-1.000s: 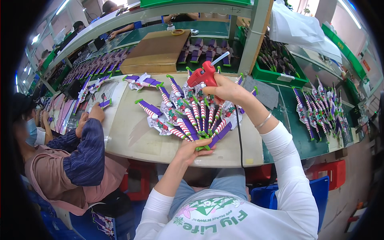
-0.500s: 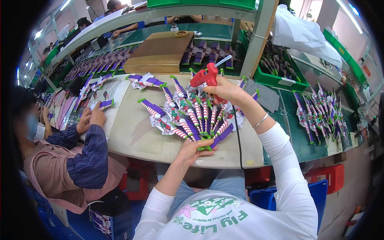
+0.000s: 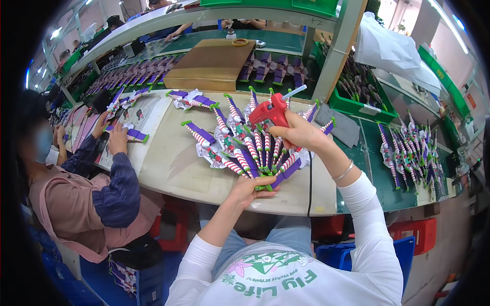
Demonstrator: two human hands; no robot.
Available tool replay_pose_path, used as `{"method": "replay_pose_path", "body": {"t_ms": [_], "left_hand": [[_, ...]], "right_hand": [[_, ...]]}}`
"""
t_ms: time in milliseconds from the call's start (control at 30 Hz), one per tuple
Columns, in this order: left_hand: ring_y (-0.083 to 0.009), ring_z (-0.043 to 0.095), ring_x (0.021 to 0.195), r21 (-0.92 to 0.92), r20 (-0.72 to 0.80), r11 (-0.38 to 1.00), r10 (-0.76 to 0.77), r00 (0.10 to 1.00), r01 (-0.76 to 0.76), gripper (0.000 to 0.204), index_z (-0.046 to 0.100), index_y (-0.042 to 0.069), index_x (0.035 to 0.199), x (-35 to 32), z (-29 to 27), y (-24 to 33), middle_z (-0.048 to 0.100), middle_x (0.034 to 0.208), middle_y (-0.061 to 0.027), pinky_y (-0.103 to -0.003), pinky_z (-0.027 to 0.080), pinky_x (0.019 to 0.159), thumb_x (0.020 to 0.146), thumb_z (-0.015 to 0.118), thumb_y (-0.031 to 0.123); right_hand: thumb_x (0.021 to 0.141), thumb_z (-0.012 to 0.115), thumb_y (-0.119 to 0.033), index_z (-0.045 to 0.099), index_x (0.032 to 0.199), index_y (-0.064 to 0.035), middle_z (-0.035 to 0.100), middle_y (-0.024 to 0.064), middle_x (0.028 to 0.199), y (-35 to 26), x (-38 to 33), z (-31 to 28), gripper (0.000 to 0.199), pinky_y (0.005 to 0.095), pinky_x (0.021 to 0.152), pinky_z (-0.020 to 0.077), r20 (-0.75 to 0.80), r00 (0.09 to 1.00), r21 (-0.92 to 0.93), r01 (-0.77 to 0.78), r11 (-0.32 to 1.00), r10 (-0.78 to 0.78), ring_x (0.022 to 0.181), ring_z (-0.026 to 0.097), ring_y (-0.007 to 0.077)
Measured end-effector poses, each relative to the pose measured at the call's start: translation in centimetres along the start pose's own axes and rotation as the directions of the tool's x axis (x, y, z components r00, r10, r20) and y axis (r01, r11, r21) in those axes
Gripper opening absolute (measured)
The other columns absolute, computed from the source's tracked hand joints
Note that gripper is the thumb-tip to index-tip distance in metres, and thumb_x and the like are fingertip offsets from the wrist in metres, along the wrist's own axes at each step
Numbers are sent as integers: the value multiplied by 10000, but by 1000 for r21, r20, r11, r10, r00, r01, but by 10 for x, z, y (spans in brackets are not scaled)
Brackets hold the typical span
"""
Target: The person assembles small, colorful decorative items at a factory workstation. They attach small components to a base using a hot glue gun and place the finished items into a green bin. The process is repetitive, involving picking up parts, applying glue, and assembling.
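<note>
My right hand [image 3: 300, 130] is wrapped round a red hot glue gun [image 3: 271, 111], with a whitish glue stick [image 3: 294, 92] jutting from its rear. The gun is over a fan of red-and-white striped doll legs [image 3: 251, 148] with green tips and purple parts; its nozzle is hard to make out against them. Close to the table's near edge, my left hand [image 3: 249, 193] is closed on the gathered green ends of the striped legs. White wrapping and small green-and-red pieces show among the fanned legs.
A black cord [image 3: 311, 183] hangs over the table edge. To the left a co-worker [image 3: 84, 188] handles similar pieces. Behind stand a brown box [image 3: 204, 66] and rows of pieces; at right are a green crate [image 3: 360, 106], a grey cloth [image 3: 341, 127] and another pile [image 3: 411, 153].
The glue gun and my right hand have shifted slightly right and down in the picture. My left hand keeps its hold. The co-worker's hands have moved apart.
</note>
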State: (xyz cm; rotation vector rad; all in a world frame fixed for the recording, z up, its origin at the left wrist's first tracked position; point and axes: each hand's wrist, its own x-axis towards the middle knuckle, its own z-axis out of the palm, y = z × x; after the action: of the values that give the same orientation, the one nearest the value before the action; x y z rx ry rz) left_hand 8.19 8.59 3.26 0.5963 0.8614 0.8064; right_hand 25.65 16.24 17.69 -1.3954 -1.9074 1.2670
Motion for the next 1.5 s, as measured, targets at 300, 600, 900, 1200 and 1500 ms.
{"method": "replay_pose_path", "body": {"t_ms": [300, 600, 900, 1200, 1500], "left_hand": [[-348, 709, 909, 0, -9, 1000, -6, 1000, 6, 303, 635, -55, 1127, -2, 1, 2, 692, 1060, -172, -411, 619, 761, 854, 710, 51], [-359, 708, 917, -2, -7, 1000, 1, 1000, -1, 283, 640, -60, 1122, -2, 0, 2, 693, 1066, -178, -415, 620, 763, 861, 694, 37], [-342, 711, 908, -3, 1, 1000, 1, 1000, -1, 295, 634, -64, 1120, -2, 0, 1, 688, 1059, -175, -400, 622, 754, 856, 706, 45], [-339, 709, 906, -7, 1, 1000, -4, 1000, 4, 307, 624, -72, 1127, 0, -1, 1, 682, 1073, -177, -401, 622, 752, 853, 708, 39], [-350, 708, 904, -16, 13, 1000, 11, 1000, -11, 320, 615, -78, 1137, 1, -4, -2, 679, 1077, -175, -401, 626, 745, 850, 707, 28]], "right_hand": [[913, 662, -231, 494, 994, 20, 552, 39, 617, -1, -14, -1, 312, 280, 459, 406, 89, 990, -77, 119, 990, -113, 509, 549, 116], [907, 636, -239, 463, 1122, 56, 563, 57, 675, 3, -4, 4, 403, 287, 477, 424, 174, 979, -180, 137, 974, -105, 555, 567, 129], [898, 631, -223, 446, 1218, 72, 582, 68, 715, 3, 8, 7, 473, 302, 483, 441, 142, 987, -82, 91, 992, -79, 546, 572, 135], [901, 635, -231, 488, 1118, 43, 565, 34, 650, -7, 30, 20, 380, 274, 473, 390, 83, 993, 21, 88, 996, -89, 523, 541, 104], [902, 631, -220, 461, 1163, 48, 556, 34, 668, -5, 36, 26, 410, 277, 484, 401, 77, 996, 49, 39, 998, -42, 538, 545, 102]]}}
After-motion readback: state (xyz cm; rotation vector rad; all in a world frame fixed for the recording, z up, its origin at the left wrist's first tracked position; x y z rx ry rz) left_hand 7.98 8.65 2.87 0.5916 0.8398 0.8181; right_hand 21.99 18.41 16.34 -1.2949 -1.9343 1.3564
